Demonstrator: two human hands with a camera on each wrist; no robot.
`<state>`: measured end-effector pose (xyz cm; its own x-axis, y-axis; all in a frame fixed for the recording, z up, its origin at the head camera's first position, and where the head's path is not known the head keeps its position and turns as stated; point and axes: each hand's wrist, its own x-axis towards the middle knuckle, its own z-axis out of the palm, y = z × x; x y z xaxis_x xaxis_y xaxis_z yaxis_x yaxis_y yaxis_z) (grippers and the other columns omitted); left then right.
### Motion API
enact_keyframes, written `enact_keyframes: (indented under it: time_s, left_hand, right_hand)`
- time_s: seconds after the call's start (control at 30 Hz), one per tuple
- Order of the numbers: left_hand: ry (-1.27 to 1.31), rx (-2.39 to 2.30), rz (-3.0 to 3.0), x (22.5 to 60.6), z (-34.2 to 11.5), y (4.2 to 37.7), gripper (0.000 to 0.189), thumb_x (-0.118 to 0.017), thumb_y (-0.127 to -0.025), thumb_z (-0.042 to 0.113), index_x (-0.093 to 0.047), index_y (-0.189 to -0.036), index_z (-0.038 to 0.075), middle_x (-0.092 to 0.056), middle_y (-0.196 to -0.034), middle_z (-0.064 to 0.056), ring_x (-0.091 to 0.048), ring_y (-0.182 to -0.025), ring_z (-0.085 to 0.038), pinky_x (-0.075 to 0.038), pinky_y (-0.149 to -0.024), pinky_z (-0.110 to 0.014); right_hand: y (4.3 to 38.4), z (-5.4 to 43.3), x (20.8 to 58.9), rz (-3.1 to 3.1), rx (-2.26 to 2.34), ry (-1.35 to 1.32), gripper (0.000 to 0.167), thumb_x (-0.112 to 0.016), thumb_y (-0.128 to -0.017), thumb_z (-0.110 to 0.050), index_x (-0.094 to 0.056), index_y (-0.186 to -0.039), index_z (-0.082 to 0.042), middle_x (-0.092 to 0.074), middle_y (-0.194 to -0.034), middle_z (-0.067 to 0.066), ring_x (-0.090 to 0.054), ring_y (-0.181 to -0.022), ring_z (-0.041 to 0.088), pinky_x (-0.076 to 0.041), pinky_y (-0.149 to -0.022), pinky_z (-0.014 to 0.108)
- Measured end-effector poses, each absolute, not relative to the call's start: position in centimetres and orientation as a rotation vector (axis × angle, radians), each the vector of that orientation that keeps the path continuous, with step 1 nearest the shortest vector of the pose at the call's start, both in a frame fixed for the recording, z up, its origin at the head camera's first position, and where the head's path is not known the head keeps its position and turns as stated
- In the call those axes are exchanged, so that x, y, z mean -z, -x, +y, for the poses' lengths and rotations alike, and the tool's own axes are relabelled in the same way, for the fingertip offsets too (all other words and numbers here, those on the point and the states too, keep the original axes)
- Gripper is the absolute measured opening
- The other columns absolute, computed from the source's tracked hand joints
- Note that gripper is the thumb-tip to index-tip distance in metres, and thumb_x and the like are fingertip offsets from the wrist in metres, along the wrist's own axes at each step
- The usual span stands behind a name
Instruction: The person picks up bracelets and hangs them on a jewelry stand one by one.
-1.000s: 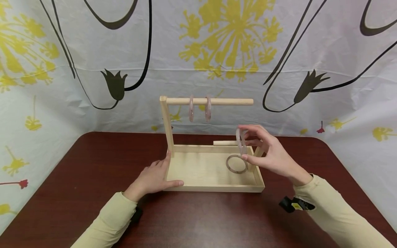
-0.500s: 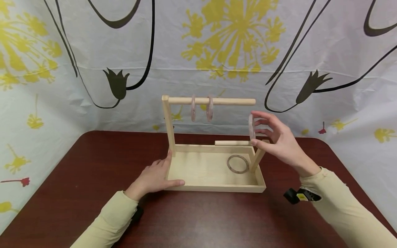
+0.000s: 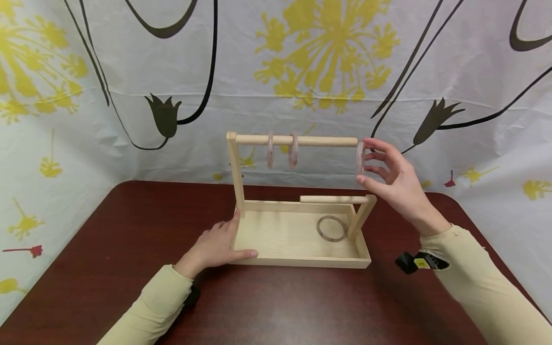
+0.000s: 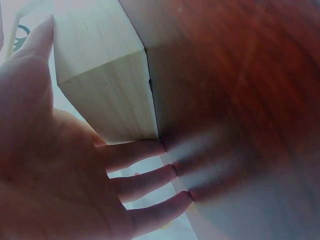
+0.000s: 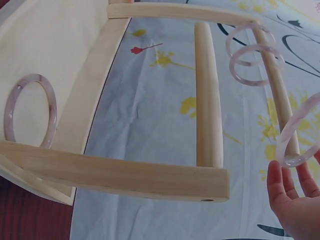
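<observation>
In the head view my right hand (image 3: pixel 398 184) pinches a pale pink bangle (image 3: pixel 360 159) between thumb and fingertips. It holds the bangle upright at the free right end of the upper rod (image 3: pixel 325 141) of a wooden stand. The right wrist view shows the held bangle (image 5: pixel 284 139) at that rod's tip. Two similar bangles (image 3: pixel 293 151) hang on the rod. Another bangle (image 3: pixel 331 228) lies in the stand's tray (image 3: pixel 280 239). My left hand (image 3: pixel 211 247) rests against the tray's left end, its thumb along the front wall and its fingers extended along the side.
A shorter lower rod (image 3: pixel 332 199), with nothing hanging on it, extends left from the right post (image 3: pixel 362 216). The left post (image 3: pixel 236 177) carries the upper rod. The stand sits on a dark red-brown table (image 3: pixel 276 306), with a patterned curtain (image 3: pixel 207 163) behind.
My right hand has carried the bangle up and right, off the lower rod area to the upper rod's end. My left hand stays at the tray.
</observation>
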<state>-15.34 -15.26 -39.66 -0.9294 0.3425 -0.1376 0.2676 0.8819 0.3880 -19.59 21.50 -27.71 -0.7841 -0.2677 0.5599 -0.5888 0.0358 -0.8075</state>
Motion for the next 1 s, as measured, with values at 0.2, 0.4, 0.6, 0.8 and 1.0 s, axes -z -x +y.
enact_keyframes:
  time_s: [0.2,0.4,0.6,0.8,1.0]
  left_hand:
    - [-0.469,-0.546,2.852,39.7,-15.2,15.4,0.114,-0.061,-0.079,0.071,-0.011,-0.154,0.001,-0.041,-0.146,-0.02,-0.042,-0.127,-0.041,-0.039,-0.093,-0.059]
    - [-0.466,-0.54,2.853,39.7,-15.2,15.5,0.114,-0.061,-0.079,0.071,-0.011,-0.154,0.0,-0.042,-0.145,-0.02,-0.042,-0.127,-0.041,-0.039,-0.094,-0.059]
    - [-0.463,-0.531,2.855,39.8,-15.2,15.5,0.114,-0.061,-0.079,0.07,-0.011,-0.154,0.0,-0.041,-0.145,-0.02,-0.042,-0.127,-0.041,-0.039,-0.093,-0.058]
    - [-0.463,-0.54,2.853,39.7,-15.3,15.4,0.114,-0.061,-0.079,0.07,-0.011,-0.154,0.0,-0.041,-0.145,-0.02,-0.042,-0.128,-0.041,-0.039,-0.094,-0.059]
    - [-0.463,-0.546,2.852,39.6,-15.2,15.4,0.114,-0.062,-0.079,0.07,-0.011,-0.154,0.0,-0.042,-0.145,-0.02,-0.043,-0.127,-0.041,-0.039,-0.094,-0.058]
  right_hand:
    - [20.3,21.5,27.3,-2.133,-1.737,-0.812,0.066,-0.063,-0.081,0.018,-0.046,-0.141,-0.003,-0.04,-0.141,0.013,-0.044,-0.114,0.026,-0.042,-0.091,0.024]
    - [21.2,21.3,27.1,-2.188,-1.683,-0.775,0.064,-0.067,-0.083,0.01,-0.047,-0.142,-0.007,-0.042,-0.137,0.009,-0.045,-0.113,0.024,-0.042,-0.093,0.024]
    - [22.0,20.8,26.9,-2.22,-1.625,-0.809,0.065,-0.069,-0.083,0.008,-0.047,-0.141,-0.007,-0.046,-0.134,0.009,-0.048,-0.113,0.022,-0.043,-0.093,0.025]
    - [22.6,20.3,26.8,-2.271,-1.554,-0.842,0.067,-0.07,-0.081,0.009,-0.045,-0.142,-0.005,-0.045,-0.138,0.013,-0.049,-0.117,0.017,-0.041,-0.095,0.028]
    - [23.1,20.0,26.5,-2.315,-1.493,-0.852,0.067,-0.073,-0.08,0.008,-0.047,-0.141,-0.003,-0.046,-0.139,0.015,-0.051,-0.117,0.013,-0.04,-0.097,0.029]
